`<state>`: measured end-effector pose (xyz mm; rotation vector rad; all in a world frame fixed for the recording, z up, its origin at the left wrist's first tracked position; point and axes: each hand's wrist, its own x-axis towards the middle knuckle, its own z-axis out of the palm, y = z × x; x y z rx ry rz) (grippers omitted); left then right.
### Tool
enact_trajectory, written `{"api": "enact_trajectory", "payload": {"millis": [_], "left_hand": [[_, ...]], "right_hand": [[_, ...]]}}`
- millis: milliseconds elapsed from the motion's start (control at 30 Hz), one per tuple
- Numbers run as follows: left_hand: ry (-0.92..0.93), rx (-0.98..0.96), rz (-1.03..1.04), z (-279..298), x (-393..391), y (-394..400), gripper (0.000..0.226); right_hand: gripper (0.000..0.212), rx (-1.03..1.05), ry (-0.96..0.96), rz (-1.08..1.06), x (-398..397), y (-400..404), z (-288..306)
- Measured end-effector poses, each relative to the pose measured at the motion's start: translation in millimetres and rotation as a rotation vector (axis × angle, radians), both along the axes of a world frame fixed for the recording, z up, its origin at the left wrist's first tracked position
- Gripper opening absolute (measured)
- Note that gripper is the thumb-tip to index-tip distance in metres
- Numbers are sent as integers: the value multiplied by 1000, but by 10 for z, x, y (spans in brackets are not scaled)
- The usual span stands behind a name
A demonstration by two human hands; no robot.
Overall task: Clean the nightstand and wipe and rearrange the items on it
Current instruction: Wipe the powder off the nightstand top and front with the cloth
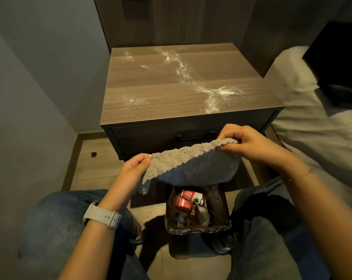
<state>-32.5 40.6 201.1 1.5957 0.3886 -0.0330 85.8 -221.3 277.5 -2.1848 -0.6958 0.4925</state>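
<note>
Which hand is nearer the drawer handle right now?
Right. The right hand pinches the cloth just right of and slightly below the drawer handle, nearly level with it. The left hand grips the cloth's other corner, lower and well to the left.

Fluffy cloth [191, 164]; woodgrain nightstand [171, 85]

One nightstand [191, 93], one cloth [191, 166], one bin [197, 229], two hands, left [134, 170] and right [250, 142], one watch [102, 217].
</note>
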Motion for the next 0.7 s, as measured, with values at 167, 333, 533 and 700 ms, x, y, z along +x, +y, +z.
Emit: {"api": "enact_trajectory", "payload": {"millis": [167,333,533,700], "left_hand": [[-60,251,-227,134,46,63,45],[-138,391,-323,408,99,198,27],[-342,205,-50,1040,211,444,21],[-483,-2,-137,1947,413,832,32]], "right_hand": [[8,77,64,-56,52,-70,-39],[22,132,173,-76,135,-197,9],[14,740,348,-272,189,15,405],[16,977,350,-328,457,479,1142]]}}
